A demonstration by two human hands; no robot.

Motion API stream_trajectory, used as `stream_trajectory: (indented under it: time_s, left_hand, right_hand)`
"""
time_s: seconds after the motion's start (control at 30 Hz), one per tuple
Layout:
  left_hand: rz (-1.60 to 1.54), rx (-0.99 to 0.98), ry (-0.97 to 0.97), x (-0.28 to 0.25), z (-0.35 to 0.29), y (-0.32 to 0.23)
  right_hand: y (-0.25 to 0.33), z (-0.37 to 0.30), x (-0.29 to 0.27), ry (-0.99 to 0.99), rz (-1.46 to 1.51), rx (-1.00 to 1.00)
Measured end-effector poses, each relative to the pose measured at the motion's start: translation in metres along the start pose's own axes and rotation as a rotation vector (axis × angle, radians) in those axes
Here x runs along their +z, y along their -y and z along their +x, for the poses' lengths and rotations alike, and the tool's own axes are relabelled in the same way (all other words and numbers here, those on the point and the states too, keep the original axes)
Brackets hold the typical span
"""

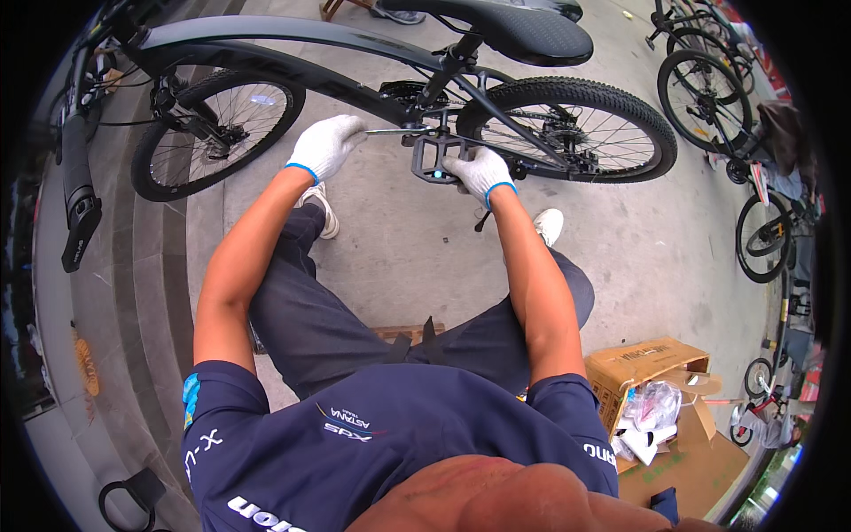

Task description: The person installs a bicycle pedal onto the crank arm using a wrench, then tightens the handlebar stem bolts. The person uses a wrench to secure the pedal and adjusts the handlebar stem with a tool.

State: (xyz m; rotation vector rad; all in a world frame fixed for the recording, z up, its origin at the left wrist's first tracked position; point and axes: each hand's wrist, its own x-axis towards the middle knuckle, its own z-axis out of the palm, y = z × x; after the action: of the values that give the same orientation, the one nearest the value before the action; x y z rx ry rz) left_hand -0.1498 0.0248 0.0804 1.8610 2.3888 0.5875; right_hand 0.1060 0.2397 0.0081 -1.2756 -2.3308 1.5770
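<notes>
A dark grey bicycle (355, 90) stands across the far part of the view, its front wheel (297, 115) at the left and its rear wheel (651, 120) at the right. My left hand (326, 146), in a white knit glove, is closed around the end of a slim metal wrench (390, 132). The wrench reaches right to the crank end beside the pedal. My right hand (483, 173), gloved likewise, grips the right side of the black platform pedal (425, 161). Its fingertips are partly hidden behind the pedal.
Above the rear wheel juts the black saddle (532, 37). Stone steps (151, 293) run along the left. An opened cardboard box (612, 381) with plastic wrapping (654, 406) lies at the lower right. Several parked bicycles (706, 97) line the right edge.
</notes>
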Motion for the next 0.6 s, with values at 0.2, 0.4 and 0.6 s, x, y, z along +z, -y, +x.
stream_trajectory:
  time_s: [0.2, 0.4, 0.6]
  left_hand:
    - [-0.012, 0.021, 0.012, 0.026, 0.010, 0.001]
    - [-0.070, 0.028, -0.013, 0.054, 0.019, -0.008]
    - [-0.008, 0.062, 0.049, 0.084, 0.022, -0.011]
  right_hand:
    - [0.018, -0.022, -0.008, -0.215, -0.306, -0.037]
    - [0.031, -0.040, -0.006, -0.291, -0.491, 0.030]
    - [0.014, -0.032, -0.005, -0.314, -0.462, 0.046]
